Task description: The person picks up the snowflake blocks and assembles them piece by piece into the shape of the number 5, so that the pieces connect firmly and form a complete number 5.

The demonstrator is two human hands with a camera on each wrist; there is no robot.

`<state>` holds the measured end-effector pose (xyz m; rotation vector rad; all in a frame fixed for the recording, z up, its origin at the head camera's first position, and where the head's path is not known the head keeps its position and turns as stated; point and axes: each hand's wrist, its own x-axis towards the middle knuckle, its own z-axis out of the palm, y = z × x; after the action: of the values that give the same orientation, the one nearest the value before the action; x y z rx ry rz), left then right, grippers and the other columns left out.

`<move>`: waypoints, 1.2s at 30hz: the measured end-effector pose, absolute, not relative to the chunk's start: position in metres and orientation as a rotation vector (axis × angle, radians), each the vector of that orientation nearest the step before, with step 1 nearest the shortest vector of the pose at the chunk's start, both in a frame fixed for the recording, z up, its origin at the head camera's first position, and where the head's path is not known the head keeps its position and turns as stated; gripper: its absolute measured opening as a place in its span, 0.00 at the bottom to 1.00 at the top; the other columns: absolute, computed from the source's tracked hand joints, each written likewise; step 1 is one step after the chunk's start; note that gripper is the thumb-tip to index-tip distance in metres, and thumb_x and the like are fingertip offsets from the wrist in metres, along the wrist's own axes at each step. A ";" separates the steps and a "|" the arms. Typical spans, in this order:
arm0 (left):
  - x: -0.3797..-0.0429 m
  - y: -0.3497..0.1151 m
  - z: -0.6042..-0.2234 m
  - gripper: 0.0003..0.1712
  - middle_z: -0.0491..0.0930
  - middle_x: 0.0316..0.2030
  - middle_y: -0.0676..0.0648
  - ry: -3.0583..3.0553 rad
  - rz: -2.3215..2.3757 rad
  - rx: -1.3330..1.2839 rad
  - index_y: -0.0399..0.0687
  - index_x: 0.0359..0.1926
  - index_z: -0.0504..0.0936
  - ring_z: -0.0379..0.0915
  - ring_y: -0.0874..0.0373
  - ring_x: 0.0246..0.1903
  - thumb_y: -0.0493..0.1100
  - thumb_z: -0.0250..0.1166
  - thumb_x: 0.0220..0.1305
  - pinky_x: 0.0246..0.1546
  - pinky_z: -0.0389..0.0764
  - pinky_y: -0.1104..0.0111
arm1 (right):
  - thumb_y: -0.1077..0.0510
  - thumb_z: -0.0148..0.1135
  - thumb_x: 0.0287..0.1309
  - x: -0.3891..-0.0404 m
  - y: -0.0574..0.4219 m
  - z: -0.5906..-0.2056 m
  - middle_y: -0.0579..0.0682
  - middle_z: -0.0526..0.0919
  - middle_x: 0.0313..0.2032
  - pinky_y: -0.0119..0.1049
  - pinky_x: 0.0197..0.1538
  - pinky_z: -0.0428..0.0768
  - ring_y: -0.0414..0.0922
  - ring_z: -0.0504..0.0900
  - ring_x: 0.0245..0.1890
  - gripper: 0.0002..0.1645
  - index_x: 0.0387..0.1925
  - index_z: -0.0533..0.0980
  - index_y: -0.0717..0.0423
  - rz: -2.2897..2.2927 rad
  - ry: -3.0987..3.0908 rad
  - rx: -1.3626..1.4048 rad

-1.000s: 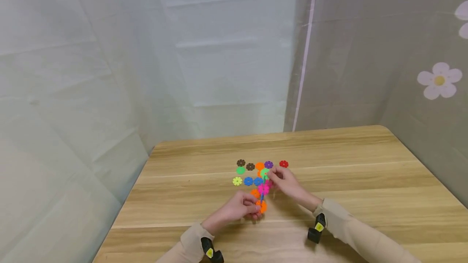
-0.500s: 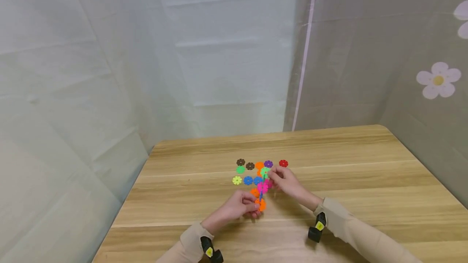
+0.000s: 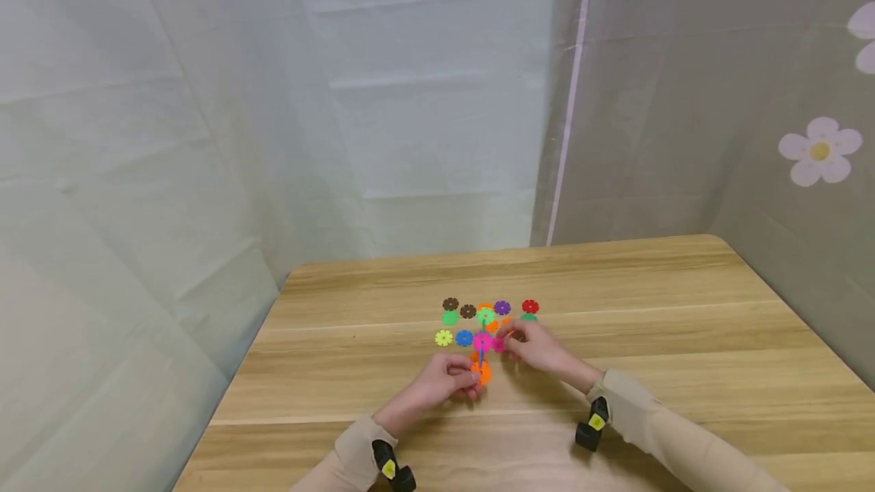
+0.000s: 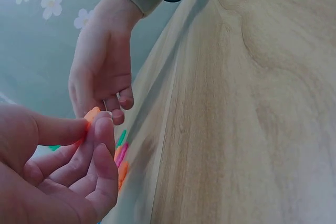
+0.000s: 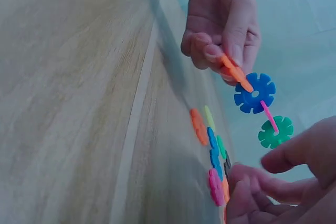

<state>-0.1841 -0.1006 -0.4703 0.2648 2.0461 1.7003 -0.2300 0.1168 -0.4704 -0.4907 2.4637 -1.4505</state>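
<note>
My left hand pinches an orange notched snowflake disc between thumb and fingers. That disc is the near end of a chain held over the table: a blue disc, a pink disc, a green disc and a light green disc at the far end, slotted together at angles. Beside the chain, my right hand is off it, with thumb and forefinger apart and nothing between them. Its fingertips are close to a loose pink disc on the table.
Loose discs lie beyond the hands on the wooden table: brown, purple, red, yellow, blue and several others. Pale curtains hang behind the table.
The right hand has let go of the light green disc and drawn slightly down towards the table discs. The left hand has shifted the chain a little left and away.
</note>
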 end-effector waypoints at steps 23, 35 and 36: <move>-0.188 -0.101 -0.474 0.12 0.86 0.35 0.35 1.977 1.777 0.210 0.25 0.42 0.79 0.79 0.64 0.27 0.34 0.61 0.64 0.35 0.83 0.70 | 0.69 0.61 0.55 -0.224 0.119 -0.467 0.53 0.83 0.37 0.34 0.38 0.80 0.43 0.79 0.35 0.09 0.40 0.79 0.63 -1.091 2.566 -0.716; -0.186 -0.105 -0.474 0.12 0.86 0.35 0.35 1.941 1.814 0.184 0.25 0.42 0.79 0.80 0.64 0.26 0.33 0.64 0.61 0.36 0.84 0.70 | 0.70 0.68 0.48 -0.226 0.116 -0.472 0.49 0.78 0.25 0.28 0.28 0.74 0.41 0.74 0.26 0.14 0.39 0.76 0.63 -1.109 2.552 -0.690; -0.186 -0.105 -0.474 0.12 0.86 0.34 0.36 1.938 1.820 0.179 0.26 0.42 0.79 0.80 0.64 0.26 0.33 0.64 0.61 0.36 0.84 0.70 | 0.70 0.68 0.48 -0.226 0.116 -0.471 0.48 0.78 0.25 0.29 0.27 0.74 0.41 0.74 0.25 0.14 0.39 0.76 0.62 -1.098 2.555 -0.678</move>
<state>-0.1855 -0.1050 -0.4744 0.1786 1.9377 1.8196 -0.2261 0.1155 -0.4712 -0.6776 2.5548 -1.0984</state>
